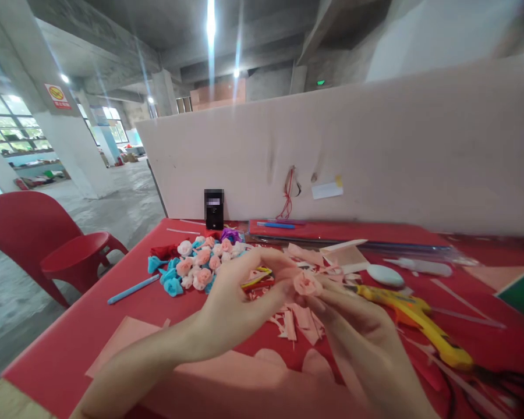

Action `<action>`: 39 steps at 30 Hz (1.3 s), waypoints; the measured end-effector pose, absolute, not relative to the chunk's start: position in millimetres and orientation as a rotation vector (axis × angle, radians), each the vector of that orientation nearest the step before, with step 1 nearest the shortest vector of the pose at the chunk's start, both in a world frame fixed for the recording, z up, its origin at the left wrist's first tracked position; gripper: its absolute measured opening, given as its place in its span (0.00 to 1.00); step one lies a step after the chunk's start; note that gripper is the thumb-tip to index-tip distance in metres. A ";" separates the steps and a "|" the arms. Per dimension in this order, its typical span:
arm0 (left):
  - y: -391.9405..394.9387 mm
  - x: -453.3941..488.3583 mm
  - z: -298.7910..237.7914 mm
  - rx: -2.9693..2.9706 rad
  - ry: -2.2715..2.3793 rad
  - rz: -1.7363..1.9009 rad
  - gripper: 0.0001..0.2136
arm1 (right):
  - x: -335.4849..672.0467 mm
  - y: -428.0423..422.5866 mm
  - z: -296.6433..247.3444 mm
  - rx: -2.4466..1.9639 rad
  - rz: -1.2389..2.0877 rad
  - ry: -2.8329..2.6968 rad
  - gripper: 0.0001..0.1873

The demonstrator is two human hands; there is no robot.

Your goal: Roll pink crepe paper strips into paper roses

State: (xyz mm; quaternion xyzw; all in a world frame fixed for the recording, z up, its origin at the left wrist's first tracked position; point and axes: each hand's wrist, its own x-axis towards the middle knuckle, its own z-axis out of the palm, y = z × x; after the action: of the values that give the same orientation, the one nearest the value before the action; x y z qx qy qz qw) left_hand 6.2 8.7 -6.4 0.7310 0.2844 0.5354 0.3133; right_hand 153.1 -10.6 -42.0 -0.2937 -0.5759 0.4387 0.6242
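Pink paper flower [307, 283] held between both hands [238, 294] [362, 326].

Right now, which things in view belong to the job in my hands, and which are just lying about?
Likely part of the job:
pink flower, at your left hand and right hand
pile of flowers
pink paper scraps
yellow glue gun

Probably just about:
black device
red chair
white slip
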 end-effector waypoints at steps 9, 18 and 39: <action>22.0 4.1 -11.7 2.106 0.618 1.580 0.10 | 150.6 -16.0 -34.9 -0.774 0.673 -1.423 0.11; 12.3 13.0 -22.2 1.989 0.478 1.607 0.05 | 150.2 -23.1 -30.2 -0.831 0.544 -1.482 0.12; 26.2 4.3 -14.5 1.817 0.494 1.321 0.07 | 157.2 -4.7 -31.3 -0.668 1.373 -1.349 0.09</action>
State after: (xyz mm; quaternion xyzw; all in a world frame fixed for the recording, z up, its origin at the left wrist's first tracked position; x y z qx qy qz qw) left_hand 4.3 26.2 -14.5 0.7211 0.1960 0.5243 0.4083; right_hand 157.2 -4.7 -31.3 -0.2790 -0.5639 0.5737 0.5244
